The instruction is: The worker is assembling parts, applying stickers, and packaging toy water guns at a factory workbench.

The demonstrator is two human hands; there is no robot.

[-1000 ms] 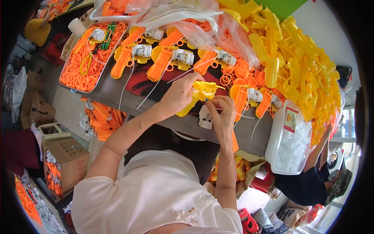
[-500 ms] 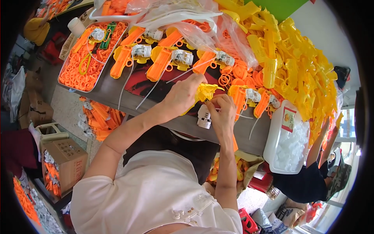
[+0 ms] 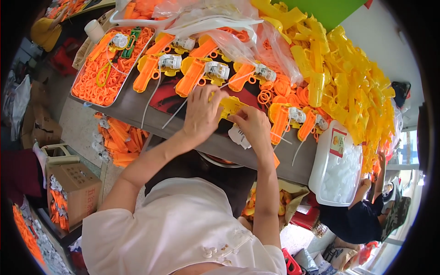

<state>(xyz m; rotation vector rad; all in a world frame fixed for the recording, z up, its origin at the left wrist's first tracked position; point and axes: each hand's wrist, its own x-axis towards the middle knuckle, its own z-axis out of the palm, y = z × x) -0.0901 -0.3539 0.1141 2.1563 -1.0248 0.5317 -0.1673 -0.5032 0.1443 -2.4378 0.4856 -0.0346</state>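
Between my hands is a yellow plastic toy-gun shell (image 3: 231, 106), its hollow side partly showing. My left hand (image 3: 201, 112) grips its left end, fingers bent over it. At the right end, my right hand (image 3: 253, 126) is closed with thumb and fingertips pressed against the shell; any small part in that pinch is hidden. Just below the right fingers lies a white plastic toy mechanism (image 3: 239, 136), partly covered by the hand. Beyond my hands stand rows of half-built toy guns with orange grips (image 3: 190, 78) and white mechanisms (image 3: 217, 70), some trailing pale cords.
A metal tray (image 3: 110, 103) of orange rings stands at the left. Yellow shells (image 3: 341, 78) are heaped at the back right, near a white tub (image 3: 316, 183) of translucent pieces. Orange parts (image 3: 121, 142) lie below the table's left side. Another person's arm (image 3: 362, 190) shows at the right.
My left hand has shifted down and left and turned its back more into view. The shell has tilted flatter between both hands. My right hand has moved slightly left.
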